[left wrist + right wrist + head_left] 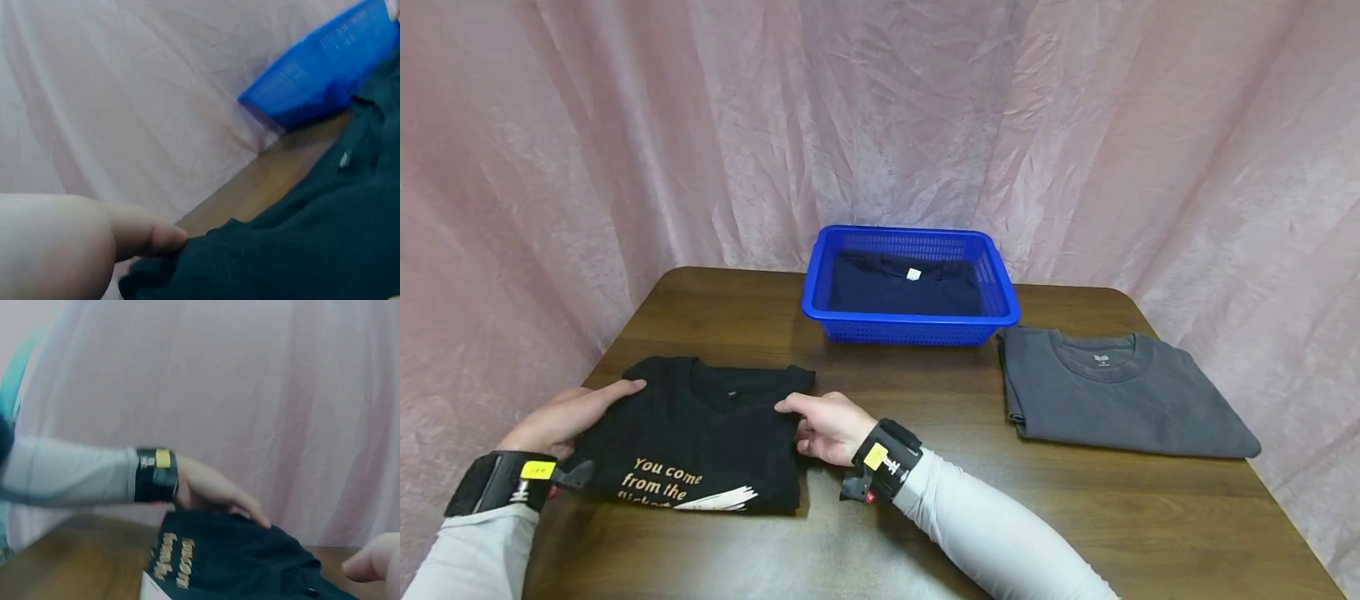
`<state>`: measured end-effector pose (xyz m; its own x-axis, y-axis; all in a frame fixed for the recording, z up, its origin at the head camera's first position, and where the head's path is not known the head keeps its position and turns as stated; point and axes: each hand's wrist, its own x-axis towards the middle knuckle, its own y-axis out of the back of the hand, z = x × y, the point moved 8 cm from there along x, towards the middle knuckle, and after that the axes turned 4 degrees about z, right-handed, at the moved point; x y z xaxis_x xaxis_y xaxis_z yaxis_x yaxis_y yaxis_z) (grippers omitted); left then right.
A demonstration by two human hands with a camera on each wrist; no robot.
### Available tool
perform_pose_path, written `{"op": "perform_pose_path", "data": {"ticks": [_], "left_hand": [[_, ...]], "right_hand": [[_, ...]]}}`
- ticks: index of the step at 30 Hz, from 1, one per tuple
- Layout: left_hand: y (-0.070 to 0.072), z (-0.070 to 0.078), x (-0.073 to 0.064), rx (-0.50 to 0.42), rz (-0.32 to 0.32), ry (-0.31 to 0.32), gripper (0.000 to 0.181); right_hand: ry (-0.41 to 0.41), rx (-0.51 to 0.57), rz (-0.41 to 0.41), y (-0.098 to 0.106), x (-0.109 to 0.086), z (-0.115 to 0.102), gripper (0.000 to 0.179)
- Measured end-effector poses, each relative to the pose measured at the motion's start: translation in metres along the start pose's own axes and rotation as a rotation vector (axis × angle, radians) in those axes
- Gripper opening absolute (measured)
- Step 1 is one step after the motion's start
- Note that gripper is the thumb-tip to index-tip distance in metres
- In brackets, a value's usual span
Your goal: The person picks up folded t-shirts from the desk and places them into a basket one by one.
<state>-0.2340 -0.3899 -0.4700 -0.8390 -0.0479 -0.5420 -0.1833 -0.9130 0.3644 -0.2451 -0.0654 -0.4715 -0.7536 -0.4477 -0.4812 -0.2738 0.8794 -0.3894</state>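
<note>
A folded black T-shirt (pixel 730 442) with tan lettering and a white brush-stroke print lies at the left of the table, its collar facing away from me. My left hand (pixel 561 417) grips its left side, thumb on top and the other fingers hidden beneath the cloth. At the opposite edge my right hand (pixel 831 425) pinches the shirt, with the thumb over the top and the fingers curled. The left wrist view shows the left thumb (pixel 150 234) pressing on the dark fabric. Only part of the right thumb (pixel 369 562) appears in the right wrist view.
A blue plastic basket (pixel 917 331) stands at the back middle of the wooden table (pixel 917 517), with a folded navy shirt (pixel 895 292) inside. To the right lies a folded grey T-shirt (pixel 1120 404). Pink curtains (pixel 895 108) hang behind the table.
</note>
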Motion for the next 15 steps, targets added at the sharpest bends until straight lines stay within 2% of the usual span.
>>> {"op": "perform_pose_path", "data": {"ticks": [3, 6, 8, 9, 11, 15], "left_hand": [[-0.005, 0.000, 0.002, -0.041, -0.043, -0.019, 0.095], [-0.010, 0.005, -0.001, -0.060, -0.082, -0.085, 0.085], [-0.012, 0.010, -0.004, -0.070, -0.105, -0.129, 0.079], [-0.012, 0.012, -0.006, -0.065, -0.115, -0.145, 0.077], [-0.013, 0.016, -0.009, -0.065, -0.150, -0.178, 0.074], [-0.011, 0.017, -0.011, -0.036, -0.181, -0.204, 0.072]], "right_hand": [[0.097, -0.191, 0.034, 0.000, 0.000, -0.004, 0.016], [0.214, -0.401, 0.087, 0.000, -0.004, -0.012, 0.015], [0.286, -0.480, 0.109, -0.001, -0.007, -0.017, 0.016], [0.311, -0.492, 0.104, -0.002, -0.008, -0.019, 0.018], [0.306, -0.436, 0.064, -0.003, -0.007, -0.019, 0.030], [0.225, -0.290, -0.025, -0.001, -0.005, -0.012, 0.052]]}}
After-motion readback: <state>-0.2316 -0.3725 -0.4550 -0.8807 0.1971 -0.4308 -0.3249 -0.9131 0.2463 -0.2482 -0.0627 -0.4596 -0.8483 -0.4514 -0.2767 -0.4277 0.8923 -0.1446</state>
